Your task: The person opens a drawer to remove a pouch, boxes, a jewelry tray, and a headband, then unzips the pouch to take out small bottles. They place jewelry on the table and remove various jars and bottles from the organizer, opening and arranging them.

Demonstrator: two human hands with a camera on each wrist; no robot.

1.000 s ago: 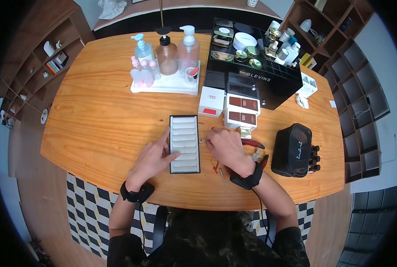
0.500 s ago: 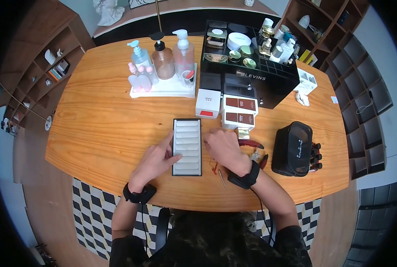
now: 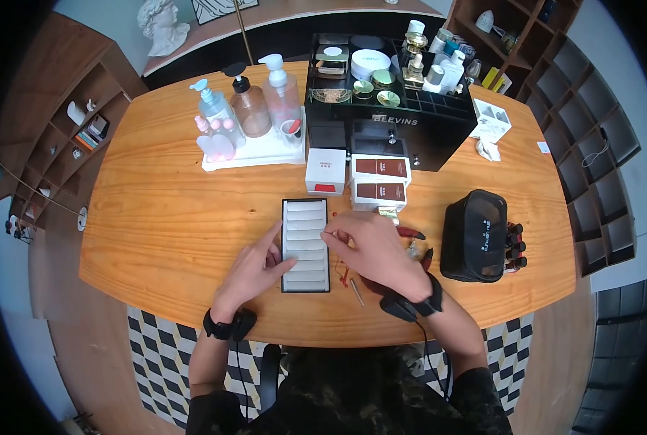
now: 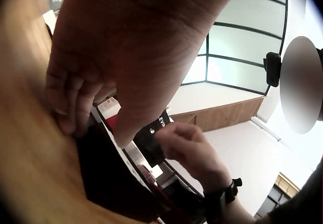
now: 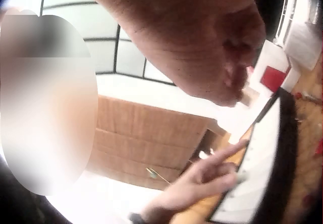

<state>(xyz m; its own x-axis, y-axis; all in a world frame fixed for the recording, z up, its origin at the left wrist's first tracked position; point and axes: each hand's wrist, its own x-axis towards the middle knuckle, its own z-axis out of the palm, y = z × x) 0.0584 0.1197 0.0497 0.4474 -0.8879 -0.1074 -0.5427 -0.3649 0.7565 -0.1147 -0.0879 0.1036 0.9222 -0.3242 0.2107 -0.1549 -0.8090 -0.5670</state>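
Observation:
A black-framed tray [image 3: 305, 286] with white padded rows lies on the table. At its left side is my left hand [image 3: 249, 272], index finger extended along the edge and thumb resting over the rows; the left wrist view shows the thumb [image 4: 132, 115] across the rim. My right hand [image 3: 378, 250] is above the tray's right edge, thumb and index fingertips pinched together around something too small to make out. In the right wrist view the right hand [image 5: 202, 42] is curled, its fingertips partly hidden, and the left hand [image 5: 194, 186] touches the tray [image 5: 260, 156].
Small boxes [image 3: 326, 171] stand behind the tray, before a black cosmetics organizer [image 3: 439, 138]. Pump bottles [image 3: 249, 109] stand on a white stand [image 3: 258, 154]. Red-handled pliers [image 3: 410, 233], a thin metal rod [image 3: 357, 293] and a black bag [image 3: 473, 235] lie to the right.
My right hand has moved from the table beside the tray to over its right edge. A small item seen beside the tray earlier no longer shows there. The left hand stays by the tray.

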